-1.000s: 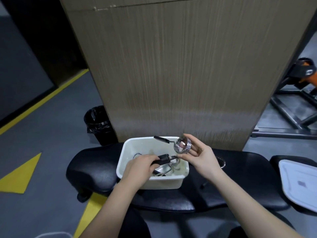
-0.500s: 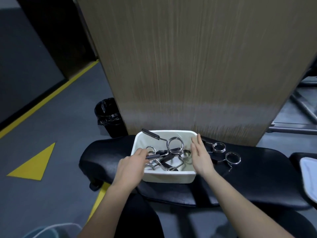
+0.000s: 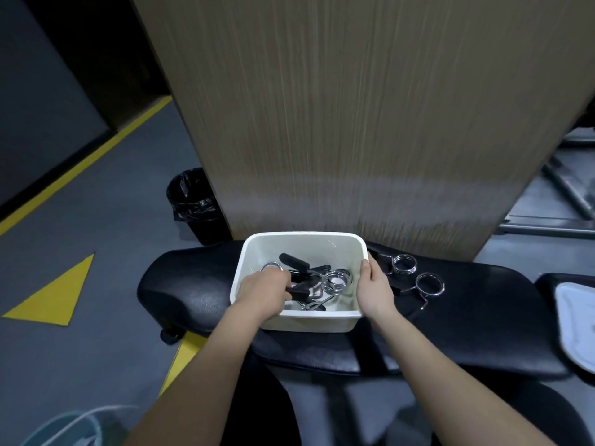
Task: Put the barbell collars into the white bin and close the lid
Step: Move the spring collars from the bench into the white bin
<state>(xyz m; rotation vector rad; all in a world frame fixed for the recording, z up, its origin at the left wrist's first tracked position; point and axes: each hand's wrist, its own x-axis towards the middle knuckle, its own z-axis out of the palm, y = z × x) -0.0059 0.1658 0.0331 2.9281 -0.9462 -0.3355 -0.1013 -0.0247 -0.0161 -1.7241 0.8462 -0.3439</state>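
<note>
The white bin stands open on a black padded bench. Several chrome spring collars with black handles lie inside it. My left hand reaches into the bin's left side, its fingers closed on a collar's black handle. My right hand rests flat against the bin's right wall, thumb over the rim. Two more collars lie on the bench just right of the bin. The white lid lies at the far right edge, partly cut off.
A tall wooden panel rises right behind the bench. A black waste bin stands on the floor at the left. Metal gym frame bars show at the right. Yellow floor markings lie to the left.
My right hand has let go of the collar it held above the bin; that collar now lies inside. The right hand has come down onto the bin's right wall. The left hand stays in the bin.
</note>
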